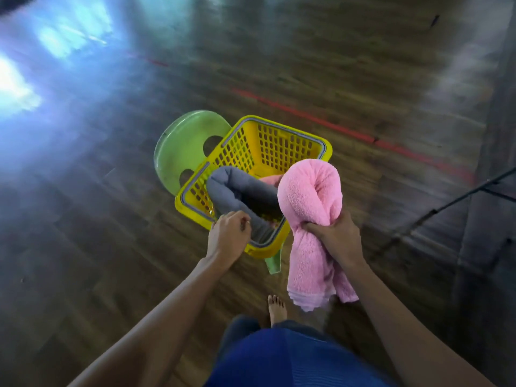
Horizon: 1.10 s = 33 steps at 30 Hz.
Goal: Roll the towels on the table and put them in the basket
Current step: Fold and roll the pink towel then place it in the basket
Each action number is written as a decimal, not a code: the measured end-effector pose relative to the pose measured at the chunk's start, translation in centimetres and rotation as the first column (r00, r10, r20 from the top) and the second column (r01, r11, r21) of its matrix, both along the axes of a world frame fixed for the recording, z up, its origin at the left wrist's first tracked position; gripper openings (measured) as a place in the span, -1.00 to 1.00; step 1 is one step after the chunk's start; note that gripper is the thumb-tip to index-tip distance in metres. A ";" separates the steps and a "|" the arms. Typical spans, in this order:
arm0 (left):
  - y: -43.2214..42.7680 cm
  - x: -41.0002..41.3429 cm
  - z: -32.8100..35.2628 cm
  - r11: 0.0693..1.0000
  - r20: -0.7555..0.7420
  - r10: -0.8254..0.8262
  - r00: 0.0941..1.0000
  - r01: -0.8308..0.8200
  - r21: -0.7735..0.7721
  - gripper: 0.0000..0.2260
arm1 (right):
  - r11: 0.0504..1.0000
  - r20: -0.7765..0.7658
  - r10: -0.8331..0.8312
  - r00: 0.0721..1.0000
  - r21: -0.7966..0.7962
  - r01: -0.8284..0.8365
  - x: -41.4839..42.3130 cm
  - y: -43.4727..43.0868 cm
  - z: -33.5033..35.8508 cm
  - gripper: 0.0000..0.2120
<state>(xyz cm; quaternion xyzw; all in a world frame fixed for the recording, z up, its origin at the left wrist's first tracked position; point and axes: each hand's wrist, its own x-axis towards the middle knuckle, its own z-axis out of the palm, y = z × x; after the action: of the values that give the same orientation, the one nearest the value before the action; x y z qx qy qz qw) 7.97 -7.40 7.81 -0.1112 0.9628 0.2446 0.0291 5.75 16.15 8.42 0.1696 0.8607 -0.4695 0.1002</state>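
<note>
A yellow plastic basket [279,143] stands on a green stool [184,146]. A rolled grey towel [237,185] lies bent inside it, along the near-left side. A bit of another pink towel [269,180] shows in the basket behind it. My right hand [337,238] grips a rolled pink towel [310,196] bent double, just above the basket's near right corner, its loose ends hanging down. My left hand [229,236] hovers at the basket's near rim with fingers curled; whether it touches the grey towel I cannot tell.
The stool stands on a dark wooden floor [307,65] with a red line [307,115] across it. My bare foot [276,308] is on the floor just before the stool. A dark thin rod [452,202] crosses at the right. The view is motion-blurred.
</note>
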 end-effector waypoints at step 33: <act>-17.0 -32.0 -17.4 0.990 0.124 -0.118 0.985 0.126 -0.058 -0.34 | 0.499 0.015 0.645 0.764 0.749 -0.436 -36.5 -13.8 -18.0 -0.29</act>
<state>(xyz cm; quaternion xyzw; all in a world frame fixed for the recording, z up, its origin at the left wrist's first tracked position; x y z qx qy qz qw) -24.05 -24.36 -9.59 -0.0674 0.9718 0.2035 0.0984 -30.74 2.34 -9.61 -0.1510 0.9854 -0.0587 0.0525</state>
